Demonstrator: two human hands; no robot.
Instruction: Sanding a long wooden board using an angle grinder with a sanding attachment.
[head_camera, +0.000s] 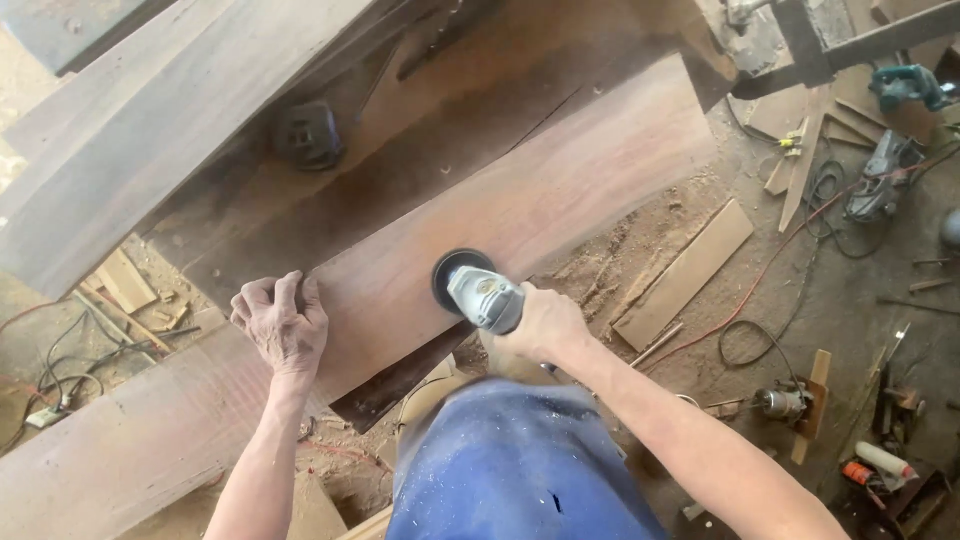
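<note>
While the right hand (545, 322) is wrapped shut around a grey angle grinder (484, 296), the left hand (283, 322) is pressed flat on a reddish wooden plank (520, 205).

The grinder's black disc (455, 272) is held against the plank face, just ahead of the right hand. The left hand is laid at the plank's near left edge, fingers loosely curled, nothing gripped. A darker board (420, 130) is seen beyond both hands, and a pale beam (130, 440) below the left hand. To the right of the right hand, a loose plank offcut (685, 272), a red cable (770, 265) and scattered power tools (880, 180) are noted on the sawdust-covered floor (620, 235).
</note>
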